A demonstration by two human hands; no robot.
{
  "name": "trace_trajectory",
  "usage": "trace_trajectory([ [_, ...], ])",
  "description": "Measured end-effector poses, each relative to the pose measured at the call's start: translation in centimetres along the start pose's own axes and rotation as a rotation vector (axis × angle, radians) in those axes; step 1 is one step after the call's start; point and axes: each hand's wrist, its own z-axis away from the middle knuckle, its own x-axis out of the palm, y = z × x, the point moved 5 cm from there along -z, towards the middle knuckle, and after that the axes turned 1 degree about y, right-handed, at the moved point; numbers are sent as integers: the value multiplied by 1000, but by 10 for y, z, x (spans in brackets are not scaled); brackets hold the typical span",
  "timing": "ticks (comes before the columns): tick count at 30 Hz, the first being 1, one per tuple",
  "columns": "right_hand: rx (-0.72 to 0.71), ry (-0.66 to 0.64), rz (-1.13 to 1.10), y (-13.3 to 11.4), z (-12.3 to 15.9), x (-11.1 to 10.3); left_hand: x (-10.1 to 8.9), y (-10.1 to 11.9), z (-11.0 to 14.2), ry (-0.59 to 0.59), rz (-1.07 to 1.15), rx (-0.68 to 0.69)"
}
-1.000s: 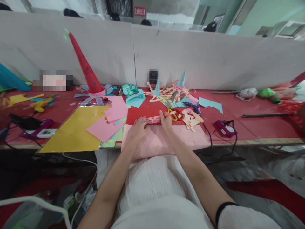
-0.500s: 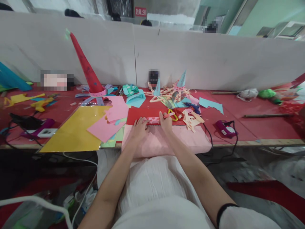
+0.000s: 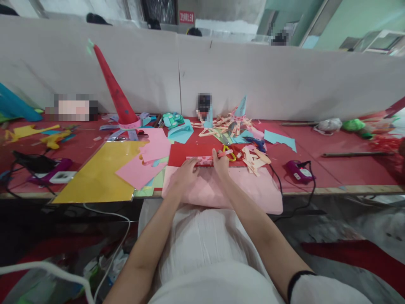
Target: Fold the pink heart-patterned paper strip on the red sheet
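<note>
drawn slightly nearer, the left hand point(image 3: 187, 170) bares more of a patterned pink strip point(image 3: 204, 160); whether it grips, i cannot tell. the right hand point(image 3: 220, 162) clasps a slim pink piece point(image 3: 226, 153).

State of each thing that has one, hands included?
Left hand: palm down at patterned strip
Right hand: fingers bent, thin pink piece beside; grip unclear
Patterned strip: flat on red sheet
Yellow sheet: flat, overhanging table
Red cone: standing, point up
Right purple box: cord attached, red light lit
</note>
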Motion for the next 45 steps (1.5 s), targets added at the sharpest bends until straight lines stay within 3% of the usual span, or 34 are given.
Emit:
trace_trajectory([
  [10, -2, 7, -145, -4, 2, -1, 6, -7, -3, -42, -2, 27],
  [18, 29, -151, -390, -5, 1, 16, 6, -7, -4, -39, -86, 33],
  [25, 63, -182, -369, 5, -5, 23, 0, -1, -1, -9, -50, -7],
  [32, 89, -193, -383, 2, -3, 23, -6, -13, -2, 181, -164, -130],
  [45, 81, -155, -283, -1, -1, 16, -5, -11, 1, 179, -227, -119],
])
